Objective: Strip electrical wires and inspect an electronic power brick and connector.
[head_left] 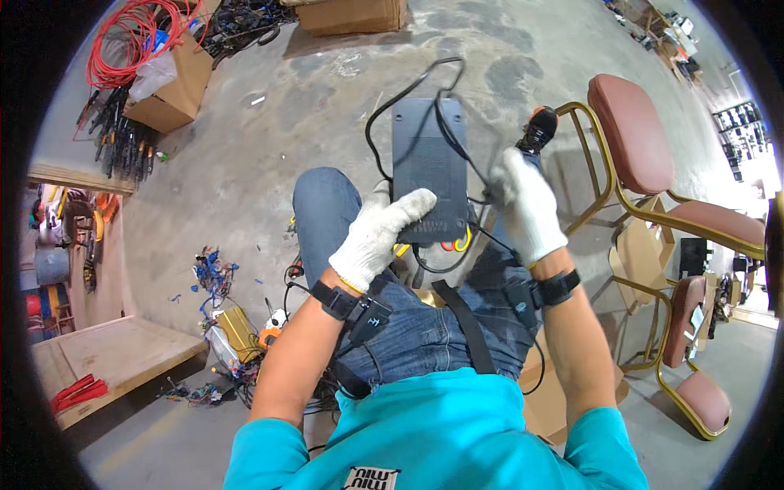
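Note:
A flat black rectangular electronic box (430, 155) with screw holes at its corners is held up over my lap. My left hand (380, 229), in a white knit glove, grips its lower left corner with the thumb across its face. A black cable (382, 114) loops above the box and hangs down over it. My right hand (527, 200), also gloved, is just right of the box near the cable. Its fingers are smeared by motion, so I cannot tell if they hold the cable. Yellow and red tool handles (462, 240) show below the box.
Small cable scraps (214, 273) and a yellow metal piece (237, 335) lie on the floor at left. A low wooden board (122, 367) carries red tool handles. Cardboard box (175, 86) with red cable stands far left. Padded chairs (633, 135) stand at right.

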`<action>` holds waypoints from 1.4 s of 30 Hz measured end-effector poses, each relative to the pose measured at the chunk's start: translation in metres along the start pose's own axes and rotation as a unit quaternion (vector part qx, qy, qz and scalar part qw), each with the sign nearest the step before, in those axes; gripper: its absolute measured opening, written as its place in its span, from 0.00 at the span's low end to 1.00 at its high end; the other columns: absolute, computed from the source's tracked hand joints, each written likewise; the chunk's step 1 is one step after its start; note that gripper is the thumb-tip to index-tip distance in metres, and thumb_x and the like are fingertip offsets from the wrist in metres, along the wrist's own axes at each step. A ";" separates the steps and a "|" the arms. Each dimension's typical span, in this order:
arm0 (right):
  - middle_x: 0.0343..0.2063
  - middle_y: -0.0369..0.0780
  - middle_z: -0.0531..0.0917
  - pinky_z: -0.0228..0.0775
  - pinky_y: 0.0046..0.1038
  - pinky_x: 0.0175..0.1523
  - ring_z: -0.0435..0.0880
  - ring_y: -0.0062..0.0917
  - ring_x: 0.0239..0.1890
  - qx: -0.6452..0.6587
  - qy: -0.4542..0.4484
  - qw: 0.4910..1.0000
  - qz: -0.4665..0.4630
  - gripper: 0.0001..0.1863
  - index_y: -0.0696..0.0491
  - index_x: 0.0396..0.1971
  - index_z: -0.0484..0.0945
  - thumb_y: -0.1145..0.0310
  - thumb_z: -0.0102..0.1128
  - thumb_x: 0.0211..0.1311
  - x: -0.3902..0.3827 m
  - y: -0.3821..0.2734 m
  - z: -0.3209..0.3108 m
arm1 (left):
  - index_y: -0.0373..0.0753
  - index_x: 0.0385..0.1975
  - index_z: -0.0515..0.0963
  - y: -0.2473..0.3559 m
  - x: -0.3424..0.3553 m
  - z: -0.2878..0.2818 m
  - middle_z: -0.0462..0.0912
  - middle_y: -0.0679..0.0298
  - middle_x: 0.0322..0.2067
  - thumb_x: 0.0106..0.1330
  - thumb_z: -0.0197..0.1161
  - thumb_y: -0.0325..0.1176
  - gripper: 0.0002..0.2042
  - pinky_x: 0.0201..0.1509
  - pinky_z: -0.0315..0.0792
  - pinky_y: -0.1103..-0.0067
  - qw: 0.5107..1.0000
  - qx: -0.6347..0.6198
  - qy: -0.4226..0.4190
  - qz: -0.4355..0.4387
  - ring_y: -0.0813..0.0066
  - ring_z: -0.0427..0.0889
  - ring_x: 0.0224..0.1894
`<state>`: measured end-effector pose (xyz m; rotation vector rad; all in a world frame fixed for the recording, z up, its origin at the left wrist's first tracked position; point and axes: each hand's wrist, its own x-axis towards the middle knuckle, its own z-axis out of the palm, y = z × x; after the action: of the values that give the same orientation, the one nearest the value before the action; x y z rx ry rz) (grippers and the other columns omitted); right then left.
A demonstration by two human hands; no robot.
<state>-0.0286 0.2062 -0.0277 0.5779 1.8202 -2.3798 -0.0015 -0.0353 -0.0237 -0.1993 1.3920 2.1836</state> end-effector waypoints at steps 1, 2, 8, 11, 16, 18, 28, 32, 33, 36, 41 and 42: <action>0.33 0.36 0.80 0.72 0.23 0.38 0.78 0.18 0.32 -0.037 0.011 0.999 0.030 0.22 0.57 0.47 0.77 0.52 0.62 0.68 -0.010 0.010 0.007 | 0.27 0.50 0.74 -0.002 0.002 -0.001 0.85 0.57 0.41 0.63 0.72 0.43 0.26 0.47 0.79 0.75 0.999 -0.008 0.050 0.010 0.71 0.85 0.41; 0.37 0.38 0.81 0.74 0.24 0.41 0.80 0.19 0.34 -0.069 0.063 0.995 0.043 0.26 0.61 0.53 0.75 0.53 0.63 0.67 -0.022 0.019 0.015 | 0.29 0.48 0.72 -0.005 0.001 -0.001 0.84 0.56 0.39 0.63 0.72 0.41 0.24 0.38 0.81 0.75 0.995 -0.027 0.096 -0.018 0.70 0.85 0.38; 0.38 0.42 0.83 0.75 0.24 0.41 0.81 0.20 0.34 -0.203 -0.038 0.978 0.017 0.22 0.61 0.52 0.77 0.58 0.61 0.68 -0.043 0.018 0.006 | 0.32 0.57 0.69 -0.019 0.003 -0.008 0.82 0.56 0.46 0.67 0.69 0.39 0.25 0.45 0.81 0.70 0.993 -0.076 0.094 0.004 0.66 0.85 0.44; 0.42 0.44 0.85 0.76 0.25 0.47 0.84 0.24 0.42 -0.273 -0.103 0.955 0.050 0.23 0.59 0.52 0.78 0.55 0.59 0.70 -0.060 0.005 0.019 | 0.31 0.56 0.67 -0.016 0.007 -0.005 0.82 0.54 0.44 0.64 0.71 0.39 0.27 0.38 0.82 0.71 0.991 -0.107 0.074 -0.016 0.66 0.85 0.40; 0.38 0.36 0.83 0.71 0.22 0.45 0.78 0.17 0.39 -0.270 -0.109 0.954 0.074 0.26 0.60 0.57 0.76 0.52 0.55 0.72 -0.047 0.017 0.016 | 0.27 0.57 0.65 -0.015 0.008 0.005 0.80 0.51 0.48 0.63 0.72 0.39 0.31 0.45 0.83 0.70 0.994 -0.069 0.078 -0.021 0.65 0.84 0.45; 0.42 0.42 0.83 0.73 0.25 0.50 0.81 0.22 0.43 -0.299 -0.115 0.945 0.073 0.31 0.60 0.59 0.74 0.48 0.57 0.70 -0.046 0.019 0.017 | 0.30 0.59 0.66 -0.013 0.004 0.011 0.80 0.54 0.50 0.66 0.69 0.39 0.28 0.51 0.80 0.71 0.995 -0.059 0.076 -0.027 0.66 0.83 0.48; 0.51 0.47 0.82 0.70 0.28 0.59 0.80 0.28 0.53 -0.131 -0.172 0.974 0.075 0.41 0.68 0.62 0.69 0.49 0.69 0.61 -0.035 0.017 0.019 | 0.37 0.54 0.75 -0.005 0.003 0.001 0.82 0.63 0.44 0.72 0.61 0.49 0.22 0.54 0.76 0.76 0.992 -0.071 0.101 -0.014 0.74 0.81 0.48; 0.50 0.47 0.82 0.70 0.28 0.59 0.80 0.27 0.52 -0.153 -0.210 0.961 0.099 0.41 0.68 0.62 0.69 0.49 0.69 0.60 -0.041 0.002 0.003 | 0.38 0.39 0.76 0.034 0.021 -0.032 0.79 0.64 0.31 0.73 0.55 0.57 0.24 0.35 0.77 0.74 0.976 0.047 0.211 0.027 0.72 0.79 0.28; 0.49 0.47 0.82 0.70 0.27 0.58 0.79 0.26 0.51 -0.174 -0.216 0.954 0.113 0.41 0.68 0.61 0.69 0.50 0.69 0.60 -0.042 0.000 -0.002 | 0.38 0.38 0.76 0.048 0.025 -0.041 0.79 0.63 0.30 0.73 0.55 0.57 0.24 0.32 0.76 0.75 0.967 0.070 0.241 0.036 0.72 0.79 0.26; 0.48 0.44 0.82 0.71 0.25 0.57 0.80 0.24 0.49 -0.152 -0.219 0.956 0.122 0.40 0.68 0.62 0.69 0.54 0.70 0.60 -0.048 -0.002 -0.016 | 0.39 0.35 0.76 0.086 0.049 -0.083 0.77 0.65 0.26 0.72 0.59 0.40 0.10 0.27 0.73 0.77 0.975 0.003 0.218 0.044 0.75 0.74 0.23; 0.49 0.39 0.82 0.71 0.23 0.56 0.79 0.18 0.48 -0.112 -0.279 0.937 0.176 0.39 0.66 0.64 0.67 0.59 0.71 0.60 -0.056 -0.012 -0.035 | 0.37 0.37 0.76 0.113 0.114 -0.135 0.81 0.62 0.32 0.70 0.58 0.33 0.06 0.32 0.75 0.77 0.957 0.125 0.236 0.111 0.67 0.84 0.34; 0.51 0.40 0.81 0.72 0.25 0.57 0.79 0.19 0.49 -0.086 -0.296 0.931 0.194 0.38 0.66 0.64 0.67 0.59 0.70 0.60 -0.056 -0.008 -0.037 | 0.36 0.38 0.76 0.111 0.126 -0.160 0.82 0.60 0.34 0.69 0.58 0.32 0.06 0.33 0.77 0.75 0.927 0.281 0.186 0.167 0.64 0.85 0.36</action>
<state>0.0297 0.2346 -0.0093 0.1469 1.4570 -1.8363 -0.1904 -0.1662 -0.0581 -0.1746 2.3563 1.9506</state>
